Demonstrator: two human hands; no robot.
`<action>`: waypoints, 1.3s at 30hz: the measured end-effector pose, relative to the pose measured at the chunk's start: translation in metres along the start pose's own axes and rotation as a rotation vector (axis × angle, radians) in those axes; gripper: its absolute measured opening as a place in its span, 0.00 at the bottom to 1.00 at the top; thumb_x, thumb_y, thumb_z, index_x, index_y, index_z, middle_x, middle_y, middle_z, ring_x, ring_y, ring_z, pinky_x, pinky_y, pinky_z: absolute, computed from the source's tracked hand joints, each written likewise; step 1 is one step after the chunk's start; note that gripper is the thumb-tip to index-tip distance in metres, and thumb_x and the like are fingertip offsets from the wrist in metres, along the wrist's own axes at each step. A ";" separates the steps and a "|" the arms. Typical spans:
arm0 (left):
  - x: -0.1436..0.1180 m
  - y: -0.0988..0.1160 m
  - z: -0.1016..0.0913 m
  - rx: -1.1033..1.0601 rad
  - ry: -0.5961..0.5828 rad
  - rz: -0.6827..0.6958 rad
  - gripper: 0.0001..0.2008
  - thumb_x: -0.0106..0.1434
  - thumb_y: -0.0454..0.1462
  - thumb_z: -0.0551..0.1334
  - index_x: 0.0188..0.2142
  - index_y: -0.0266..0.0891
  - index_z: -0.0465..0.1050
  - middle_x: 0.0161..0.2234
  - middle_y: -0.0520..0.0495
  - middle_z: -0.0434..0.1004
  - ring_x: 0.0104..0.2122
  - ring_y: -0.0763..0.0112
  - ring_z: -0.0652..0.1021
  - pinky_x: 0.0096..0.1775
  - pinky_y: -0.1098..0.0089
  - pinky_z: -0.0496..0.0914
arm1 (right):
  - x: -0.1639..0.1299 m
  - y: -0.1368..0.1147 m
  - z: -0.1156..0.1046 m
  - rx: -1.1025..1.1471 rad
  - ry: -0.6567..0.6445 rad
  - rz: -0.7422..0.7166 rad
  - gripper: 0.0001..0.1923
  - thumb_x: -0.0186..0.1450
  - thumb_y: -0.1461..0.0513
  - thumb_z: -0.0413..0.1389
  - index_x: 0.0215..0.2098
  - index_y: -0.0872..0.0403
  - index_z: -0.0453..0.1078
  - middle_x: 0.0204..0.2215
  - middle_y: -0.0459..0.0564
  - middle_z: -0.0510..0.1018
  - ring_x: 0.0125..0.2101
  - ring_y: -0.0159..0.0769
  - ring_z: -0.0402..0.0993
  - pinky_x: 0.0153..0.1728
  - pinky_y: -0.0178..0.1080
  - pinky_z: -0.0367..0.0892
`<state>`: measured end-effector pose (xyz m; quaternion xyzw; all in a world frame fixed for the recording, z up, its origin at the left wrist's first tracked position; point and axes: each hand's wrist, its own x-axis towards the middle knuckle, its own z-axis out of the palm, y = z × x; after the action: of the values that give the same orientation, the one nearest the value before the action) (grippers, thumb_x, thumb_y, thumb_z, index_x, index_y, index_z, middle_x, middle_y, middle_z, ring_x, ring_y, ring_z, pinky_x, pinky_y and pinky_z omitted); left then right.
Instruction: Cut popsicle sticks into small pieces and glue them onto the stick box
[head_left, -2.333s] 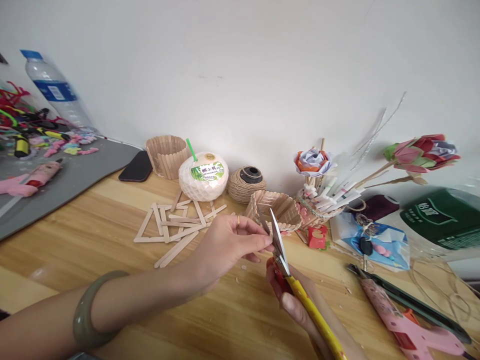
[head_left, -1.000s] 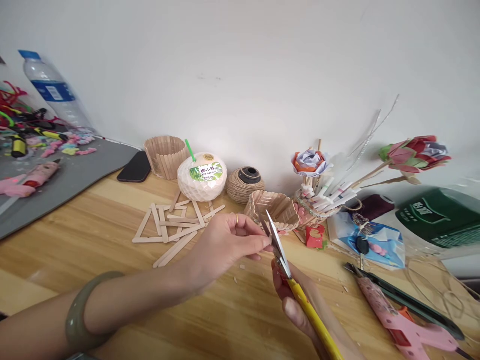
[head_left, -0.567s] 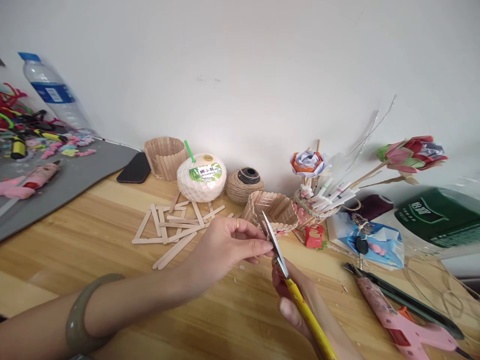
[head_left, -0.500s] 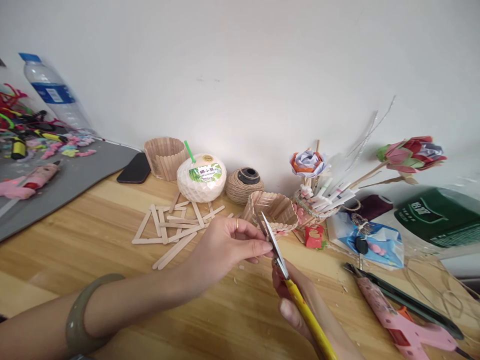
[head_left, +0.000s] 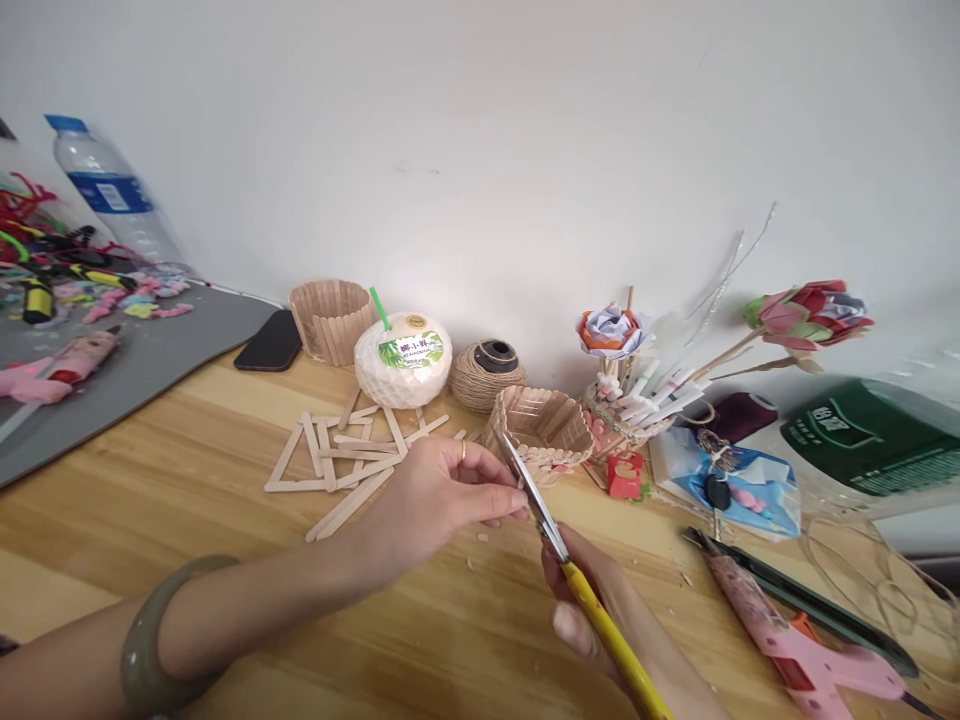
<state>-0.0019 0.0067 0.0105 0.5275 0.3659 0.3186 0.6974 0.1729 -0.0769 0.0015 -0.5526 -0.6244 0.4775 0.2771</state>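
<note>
My right hand [head_left: 589, 600] is wrapped round a pair of scissors [head_left: 544, 515] with yellow handles, blades pointing up and away to the left. The blades lie together. Just left of the blades, my left hand [head_left: 457, 490] is closed in a pinch, thumb against fingers. Whatever it pinches is too small or hidden to make out. Behind the blade tips stands a small basket of craft sticks [head_left: 544, 425] with a braided trim. Loose wooden craft sticks [head_left: 322, 455] lie on the table beyond my left forearm.
At the back stand a taller craft-stick cup [head_left: 330, 320], a white coconut [head_left: 405, 370] and a twine spool [head_left: 487, 380]. A pink glue gun [head_left: 810, 640] and a dark green utility knife [head_left: 817, 605] lie at right. A phone [head_left: 268, 341] lies left, near a grey mat [head_left: 172, 350].
The scissor blades, slightly apart before, have come together. My left hand has shifted a little left and down, with the scissors moving slightly left too.
</note>
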 end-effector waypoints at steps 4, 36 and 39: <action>0.000 0.002 0.000 0.010 -0.005 0.006 0.05 0.48 0.36 0.68 0.24 0.37 0.75 0.23 0.51 0.77 0.25 0.74 0.74 0.31 0.73 0.68 | -0.001 -0.003 -0.001 0.008 0.003 0.019 0.34 0.53 0.33 0.47 0.34 0.54 0.60 0.24 0.41 0.54 0.25 0.31 0.49 0.26 0.34 0.48; 0.000 0.003 0.002 -0.006 0.090 -0.013 0.03 0.47 0.35 0.67 0.22 0.37 0.75 0.22 0.51 0.78 0.26 0.73 0.75 0.30 0.72 0.71 | 0.006 0.012 0.002 -0.073 0.042 0.051 0.35 0.49 0.29 0.43 0.24 0.51 0.52 0.21 0.39 0.50 0.23 0.30 0.45 0.23 0.35 0.43; 0.000 0.002 0.003 -0.014 0.115 -0.008 0.04 0.46 0.35 0.67 0.22 0.37 0.75 0.22 0.50 0.78 0.25 0.72 0.75 0.30 0.72 0.71 | 0.005 0.011 0.001 -0.075 0.040 0.058 0.35 0.48 0.29 0.42 0.24 0.51 0.51 0.21 0.39 0.51 0.23 0.30 0.44 0.23 0.35 0.43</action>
<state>0.0002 0.0058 0.0132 0.5020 0.4056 0.3481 0.6800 0.1753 -0.0730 -0.0098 -0.5900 -0.6199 0.4503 0.2546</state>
